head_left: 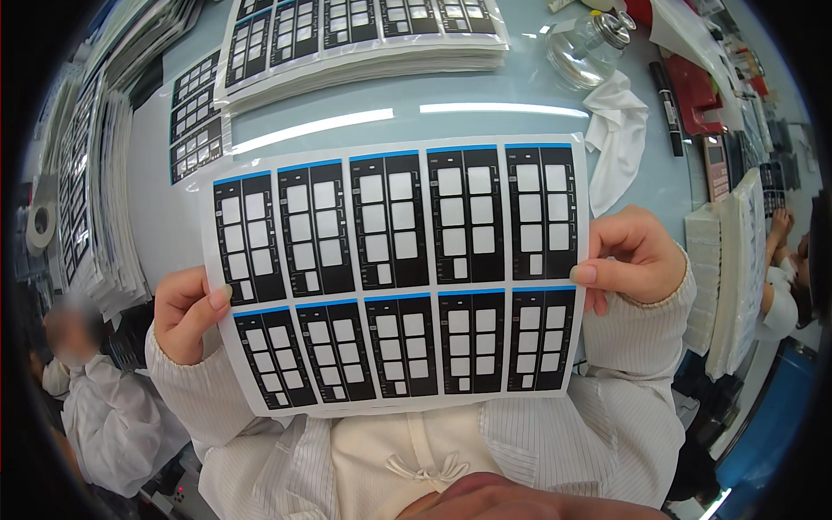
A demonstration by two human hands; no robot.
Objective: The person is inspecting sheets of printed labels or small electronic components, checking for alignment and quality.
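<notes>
Sheet [394, 273] of black panel labels held up flat over the lap, facing the eyes, likely for a look-over. Left hand [184, 314] pinching its left edge, thumb on top; right hand [633, 258] pinching the right edge the same way, so no sag. Beyond the sheet: stack [364, 39] of matching sheets, glass bottle [589, 48], white cloth [617, 139], black marker [667, 108].

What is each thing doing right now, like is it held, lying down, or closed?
Sheet of black panels: held up by both edges.
Left hand: shut on the sheet.
Right hand: shut on the sheet.
Glass bottle: capped, on the table.
White cloth: crumpled.
Black marker: lying flat.
</notes>
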